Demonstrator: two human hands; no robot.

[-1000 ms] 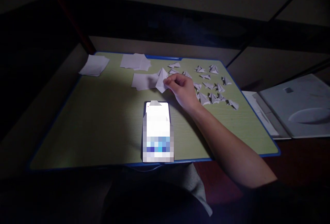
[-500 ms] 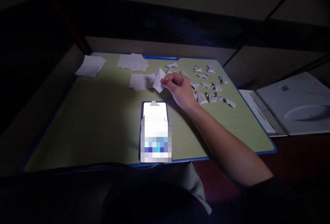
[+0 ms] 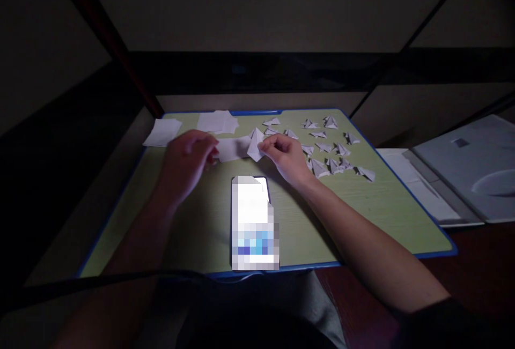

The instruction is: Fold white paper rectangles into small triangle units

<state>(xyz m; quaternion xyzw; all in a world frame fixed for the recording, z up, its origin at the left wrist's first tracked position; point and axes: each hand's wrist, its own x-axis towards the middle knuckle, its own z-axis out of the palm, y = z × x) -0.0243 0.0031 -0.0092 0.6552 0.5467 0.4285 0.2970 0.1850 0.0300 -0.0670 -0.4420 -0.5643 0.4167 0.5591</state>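
My right hand point(image 3: 286, 156) pinches a folded white paper piece point(image 3: 256, 144) above the green table point(image 3: 185, 231). Just left of it, my left hand point(image 3: 188, 160) rests with curled fingers at the edge of a flat white paper sheet point(image 3: 232, 148); I cannot tell whether it grips the sheet. A lit phone point(image 3: 253, 221) lies on the table in front of both hands. Several small folded paper pieces point(image 3: 332, 150) are spread out to the right of my right hand.
Two small stacks of white paper point(image 3: 163, 132) point(image 3: 217, 121) lie at the table's far left. A grey folder or board point(image 3: 466, 172) sits beyond the table's right edge. The room is dark, with dark bars behind the table.
My left hand has come into view and reached the flat sheet. My right hand still holds the folded piece in much the same place. The camera has tilted up a little.
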